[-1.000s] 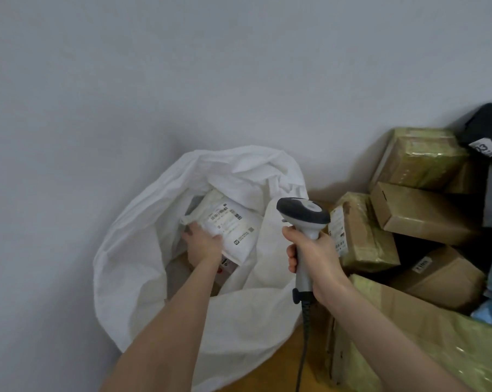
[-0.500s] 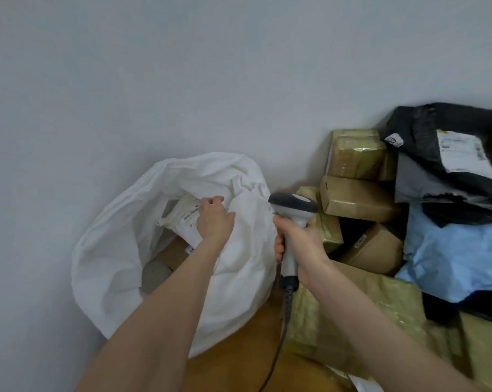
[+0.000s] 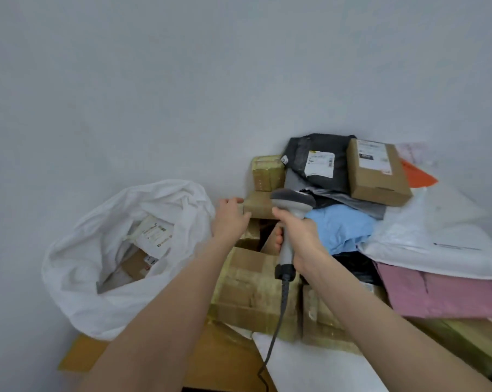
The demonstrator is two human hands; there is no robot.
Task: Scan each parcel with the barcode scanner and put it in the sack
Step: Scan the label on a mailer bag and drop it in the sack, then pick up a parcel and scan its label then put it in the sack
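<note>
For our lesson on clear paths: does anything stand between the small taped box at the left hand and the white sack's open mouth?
Nothing visible blocks it. The left hand grips the small taped box right beside the white sack; only the sack's own raised rim lies between, to lift over.

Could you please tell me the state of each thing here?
sack: mouth open, parcels inside.
barcode scanner: upright, gripped by right hand.
left hand: thumb and fingers around small brown box end.
small brown box: on the pile, outside the sack.

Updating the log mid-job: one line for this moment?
left hand grasps small brown box | right hand grips scanner | sack open
</note>
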